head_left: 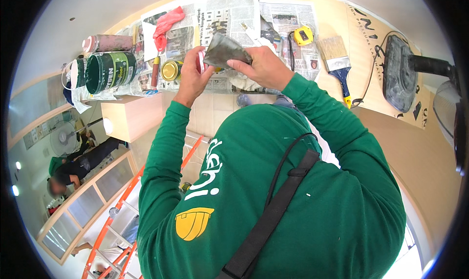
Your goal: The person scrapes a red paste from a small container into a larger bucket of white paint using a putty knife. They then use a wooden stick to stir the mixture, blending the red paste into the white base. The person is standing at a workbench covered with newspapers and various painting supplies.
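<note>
My right hand (263,68) grips a dark grey, flat, sheet-like piece (225,52) by its right end, the thumb pressed on its face. Closed around a small red-and-white object (201,62), my left hand (194,78) is at the piece's left edge; its fingers partly hide the object. Both hands are over the front of a newspaper-covered table (183,37). Just left of my left hand sits a small jar with a yellow lid (170,71).
A dark green paint bucket (110,71), a pink can (107,43) and a red cloth (167,26) are at the left. Toward the right lie a yellow tape measure (303,35), a wide paintbrush (337,66) and a fan's base (400,74). An orange ladder (115,208) stands lower left; people are beyond.
</note>
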### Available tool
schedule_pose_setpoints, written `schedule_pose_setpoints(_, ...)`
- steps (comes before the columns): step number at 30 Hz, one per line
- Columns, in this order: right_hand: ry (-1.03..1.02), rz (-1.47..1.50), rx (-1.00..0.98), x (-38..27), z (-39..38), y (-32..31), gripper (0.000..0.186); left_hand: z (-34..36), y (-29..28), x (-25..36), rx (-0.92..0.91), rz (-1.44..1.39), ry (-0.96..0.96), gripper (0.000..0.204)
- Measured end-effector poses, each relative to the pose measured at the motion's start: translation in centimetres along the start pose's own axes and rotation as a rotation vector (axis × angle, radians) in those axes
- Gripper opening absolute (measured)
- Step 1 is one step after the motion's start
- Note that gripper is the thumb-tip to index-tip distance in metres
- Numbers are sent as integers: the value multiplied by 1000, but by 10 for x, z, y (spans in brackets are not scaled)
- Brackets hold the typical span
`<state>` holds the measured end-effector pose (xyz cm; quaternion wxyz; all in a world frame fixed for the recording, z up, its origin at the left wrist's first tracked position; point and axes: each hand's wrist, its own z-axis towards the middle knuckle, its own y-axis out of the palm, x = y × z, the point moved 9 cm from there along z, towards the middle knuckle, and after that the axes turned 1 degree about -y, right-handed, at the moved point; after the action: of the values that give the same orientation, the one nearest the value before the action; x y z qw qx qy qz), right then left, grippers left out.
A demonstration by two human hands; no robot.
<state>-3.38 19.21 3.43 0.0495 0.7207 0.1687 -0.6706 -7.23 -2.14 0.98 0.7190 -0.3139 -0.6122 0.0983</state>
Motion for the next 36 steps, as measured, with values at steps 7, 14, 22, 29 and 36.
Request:
schedule_pose_setpoints(7, 456, 863, -133, 64, -16, 37, 45, 5, -1, 17, 66, -170, 31, 66)
schedule_pose_setpoints(14, 389, 850, -113, 55, -19, 29, 44, -2, 2, 17, 127, -183, 20, 67)
schedule_pose_setpoints(22, 425, 887, -119, 56, -22, 29, 40, -3, 6, 26, 90, -100, 41, 63)
schedule_pose_setpoints(29, 130, 486, 15, 22, -23, 4, 36, 3, 4, 44, 70, 77, 132, 61)
schedule_pose_setpoints(36, 229, 552, -12, 34, -15, 14, 40, 1, -5, 14, 97, -44, 70, 66)
